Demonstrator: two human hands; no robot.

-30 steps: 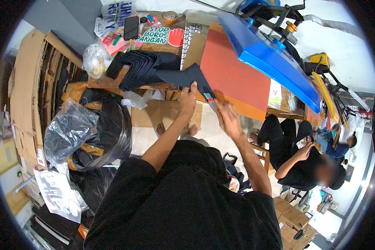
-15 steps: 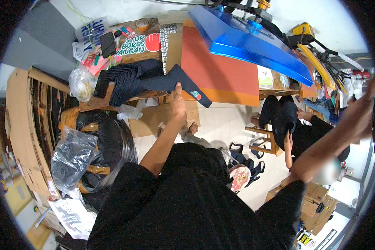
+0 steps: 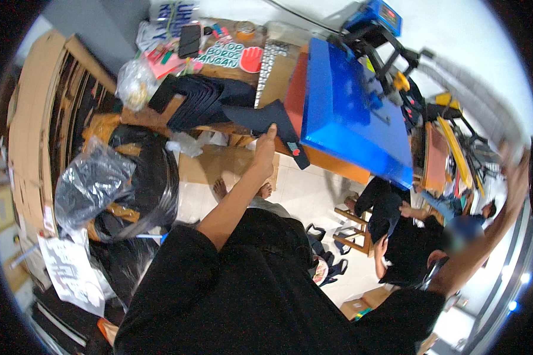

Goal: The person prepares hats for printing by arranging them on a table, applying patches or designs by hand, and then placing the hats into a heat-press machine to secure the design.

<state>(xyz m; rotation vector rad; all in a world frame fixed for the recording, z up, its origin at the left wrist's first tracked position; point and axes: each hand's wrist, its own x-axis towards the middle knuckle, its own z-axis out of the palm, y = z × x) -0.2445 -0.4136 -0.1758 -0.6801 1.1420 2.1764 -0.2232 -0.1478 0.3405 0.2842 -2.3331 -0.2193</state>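
Note:
My left hand (image 3: 266,145) pinches the edge of a dark navy cloth piece (image 3: 260,118) with a small red and green print near its tip. Its other end lies against a fanned stack of dark cloth (image 3: 201,97) on the wooden table. Beside the held cloth, the blue upper plate (image 3: 355,118) of a heat press covers most of the orange-red lower bed (image 3: 294,89). Raised at the far right, my right hand (image 3: 515,157) is closed at the end of the press's long grey lever (image 3: 479,89); motion blurs both.
A black phone (image 3: 189,41), a clear bag (image 3: 137,83) and a white printed sheet (image 3: 234,55) lie on the table. Black plastic-wrapped bundles (image 3: 142,183) stand at left by cardboard (image 3: 32,130). At right, a co-worker in black (image 3: 414,242) sits near a wooden stool (image 3: 355,231).
The blue plate has swung left and nearer, over the lower bed. My right hand has moved down slightly at the far right. My left hand still grips the cloth. The head view has shifted.

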